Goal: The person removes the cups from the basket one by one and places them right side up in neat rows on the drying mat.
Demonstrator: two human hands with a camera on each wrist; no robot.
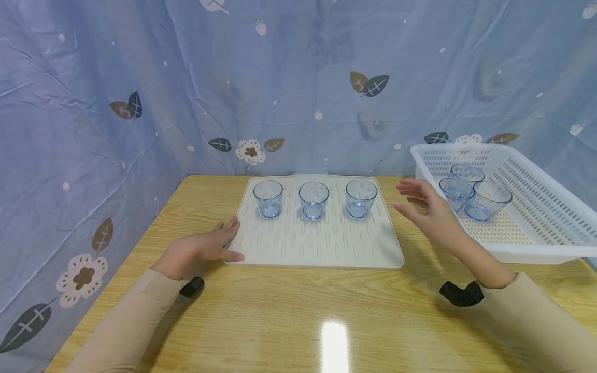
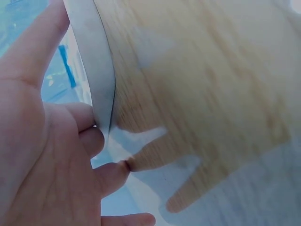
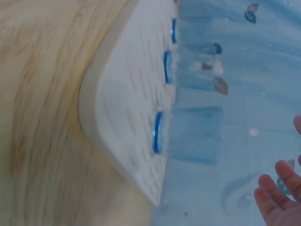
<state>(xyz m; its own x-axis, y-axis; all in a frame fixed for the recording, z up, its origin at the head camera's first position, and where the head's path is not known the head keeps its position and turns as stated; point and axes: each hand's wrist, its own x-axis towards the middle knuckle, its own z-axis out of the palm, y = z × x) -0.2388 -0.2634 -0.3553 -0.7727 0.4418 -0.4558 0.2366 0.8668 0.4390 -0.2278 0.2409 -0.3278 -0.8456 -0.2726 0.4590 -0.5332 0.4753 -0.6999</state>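
Note:
Three clear bluish glasses stand upright in a row along the back of a white ribbed drying tray: a left glass (image 1: 269, 199), a middle glass (image 1: 313, 200) and a right glass (image 1: 360, 199). My left hand (image 1: 212, 244) rests at the left edge of the tray (image 1: 317, 251), thumb and fingers spread apart. In the left wrist view the thumb lies along the rim of the tray (image 2: 96, 56). Between tray and basket, my right hand (image 1: 432, 212) is raised with loosely bent fingers and holds nothing. The right wrist view shows its fingertips apart from the nearest glass (image 3: 193, 135).
At the right, a white slotted plastic basket (image 1: 536, 252) holds three similar glasses (image 1: 487, 201) grouped at its left side. Tray and basket stand on a wood-grain table (image 1: 280, 321). A blue patterned curtain (image 1: 298, 77) hangs behind and to the left.

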